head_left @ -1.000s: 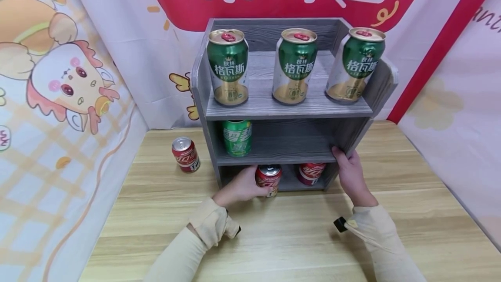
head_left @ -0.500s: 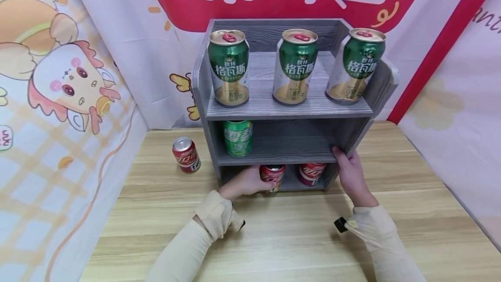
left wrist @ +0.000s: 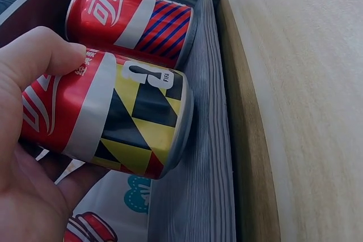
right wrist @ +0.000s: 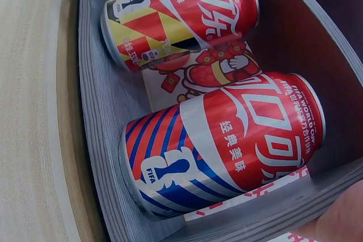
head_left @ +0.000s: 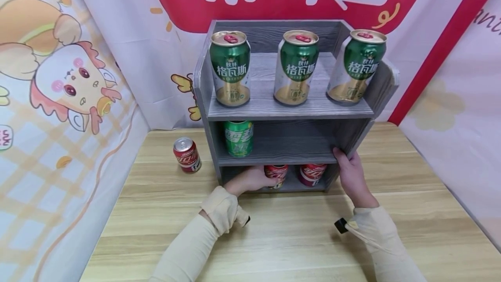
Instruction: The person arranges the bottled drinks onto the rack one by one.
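Note:
My left hand (head_left: 254,178) grips a red cola can (left wrist: 108,111) with a yellow and black patterned base, thumb on one side and fingers curled behind it. That can stands within the bottom level of the grey wooden shelf (head_left: 289,110). Beside it on the same level is another red cola can (right wrist: 221,145) with blue diagonal stripes. My right hand (head_left: 351,176) holds the shelf's right side panel, its thumb at the front edge by the middle board; the rest of its fingers are hidden behind the panel.
Three green and gold cans (head_left: 296,68) stand along the top board. A green can (head_left: 238,139) occupies the left end of the middle level. Another red cola can (head_left: 187,156) sits on the wooden table (head_left: 289,238), left of the shelf. A printed cloth (head_left: 156,47) hangs behind.
My left hand has moved right and farther into the bottom level with the cola can, bringing it nearer the striped can. My right hand stays on the side panel.

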Available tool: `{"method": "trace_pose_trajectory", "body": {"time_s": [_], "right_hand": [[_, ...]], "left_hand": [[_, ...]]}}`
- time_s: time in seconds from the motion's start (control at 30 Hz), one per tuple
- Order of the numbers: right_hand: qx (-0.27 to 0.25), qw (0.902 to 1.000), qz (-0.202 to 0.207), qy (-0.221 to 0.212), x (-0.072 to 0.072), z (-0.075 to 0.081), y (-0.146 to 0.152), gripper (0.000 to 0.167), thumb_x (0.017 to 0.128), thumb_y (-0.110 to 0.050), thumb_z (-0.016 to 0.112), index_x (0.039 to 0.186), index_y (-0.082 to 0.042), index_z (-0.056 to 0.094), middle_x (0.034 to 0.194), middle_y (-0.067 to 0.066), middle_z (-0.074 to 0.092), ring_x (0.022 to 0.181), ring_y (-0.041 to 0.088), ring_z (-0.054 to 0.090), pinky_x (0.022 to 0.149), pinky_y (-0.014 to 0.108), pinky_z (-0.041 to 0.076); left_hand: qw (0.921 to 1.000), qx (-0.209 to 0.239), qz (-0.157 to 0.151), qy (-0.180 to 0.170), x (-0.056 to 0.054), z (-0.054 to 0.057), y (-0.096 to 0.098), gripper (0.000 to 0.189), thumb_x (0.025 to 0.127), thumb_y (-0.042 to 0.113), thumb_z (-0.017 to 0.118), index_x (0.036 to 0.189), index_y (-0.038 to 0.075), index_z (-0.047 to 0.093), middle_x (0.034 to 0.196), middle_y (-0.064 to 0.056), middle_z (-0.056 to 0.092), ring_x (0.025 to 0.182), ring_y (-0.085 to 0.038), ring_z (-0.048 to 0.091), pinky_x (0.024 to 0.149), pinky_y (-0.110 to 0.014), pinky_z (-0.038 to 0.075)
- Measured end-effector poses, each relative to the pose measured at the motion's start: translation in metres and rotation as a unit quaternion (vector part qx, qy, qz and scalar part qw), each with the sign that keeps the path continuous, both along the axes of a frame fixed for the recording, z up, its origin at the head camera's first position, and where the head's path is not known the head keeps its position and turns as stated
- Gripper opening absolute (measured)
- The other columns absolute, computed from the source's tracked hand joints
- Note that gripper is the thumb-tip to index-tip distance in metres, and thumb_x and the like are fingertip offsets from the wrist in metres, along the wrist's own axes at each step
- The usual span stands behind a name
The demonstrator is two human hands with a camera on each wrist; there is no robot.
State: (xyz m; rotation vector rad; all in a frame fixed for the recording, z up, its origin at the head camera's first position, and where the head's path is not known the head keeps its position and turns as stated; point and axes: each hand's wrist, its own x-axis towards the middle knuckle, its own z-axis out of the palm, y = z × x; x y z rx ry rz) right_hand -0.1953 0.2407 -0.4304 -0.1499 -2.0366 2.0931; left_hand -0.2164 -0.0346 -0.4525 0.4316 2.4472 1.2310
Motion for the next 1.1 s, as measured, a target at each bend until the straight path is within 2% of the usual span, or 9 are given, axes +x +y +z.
{"method": "trace_pose_trajectory", "body": {"time_s": [0.13, 0.3, 0.53, 0.83, 1.1], "right_hand": [[-0.001, 1.0000, 0.000, -0.001, 0.000, 0.000, 0.000, 0.024, 0.101, -0.025, 0.052, 0.122, -0.015, 0.051, 0.099, -0.018, 0.063, 0.100, -0.002, 0.056, 0.094, 0.010, 0.040], [0.003, 1.0000, 0.002, -0.002, 0.001, 0.000, 0.000, 0.026, 0.101, -0.025, 0.052, 0.124, -0.015, 0.050, 0.100, -0.018, 0.063, 0.101, -0.002, 0.056, 0.094, 0.010, 0.040], [0.001, 1.0000, 0.005, 0.001, 0.001, 0.000, 0.001, 0.026, 0.101, -0.026, 0.052, 0.124, -0.015, 0.050, 0.101, -0.018, 0.063, 0.101, -0.002, 0.056, 0.094, 0.010, 0.040], [0.002, 1.0000, 0.000, -0.003, 0.000, -0.001, 0.001, 0.023, 0.101, -0.025, 0.052, 0.122, -0.016, 0.050, 0.100, -0.018, 0.063, 0.100, -0.002, 0.056, 0.094, 0.010, 0.040], [-0.010, 0.9999, 0.006, 0.012, 0.001, -0.001, 0.000, 0.019, 0.101, -0.022, 0.051, 0.119, -0.015, 0.052, 0.096, -0.018, 0.065, 0.097, -0.002, 0.058, 0.092, 0.011, 0.042]], "left_hand": [[0.9998, 0.008, 0.003, -0.019, -0.003, -0.002, 0.002, 0.064, 0.085, 0.028, 0.071, 0.138, 0.001, 0.047, 0.128, -0.013, 0.063, 0.115, -0.025, 0.060, 0.099, -0.039, 0.049], [0.9985, 0.041, -0.001, -0.038, -0.006, -0.004, 0.004, 0.058, 0.087, 0.026, 0.069, 0.137, 0.004, 0.050, 0.130, -0.013, 0.061, 0.118, -0.025, 0.058, 0.102, -0.039, 0.047], [0.9980, 0.059, -0.013, -0.020, -0.009, -0.009, 0.006, 0.058, 0.086, 0.021, 0.067, 0.138, 0.002, 0.049, 0.133, -0.015, 0.059, 0.122, -0.027, 0.055, 0.104, -0.040, 0.046], [0.9976, 0.063, -0.016, -0.022, -0.013, -0.011, 0.006, 0.058, 0.087, 0.023, 0.066, 0.139, 0.003, 0.048, 0.135, -0.014, 0.057, 0.124, -0.027, 0.053, 0.104, -0.040, 0.046], [0.9952, 0.089, -0.027, -0.031, -0.014, -0.013, 0.006, 0.061, 0.088, 0.021, 0.066, 0.142, 0.003, 0.044, 0.139, -0.015, 0.053, 0.128, -0.028, 0.051, 0.106, -0.040, 0.044]]}}
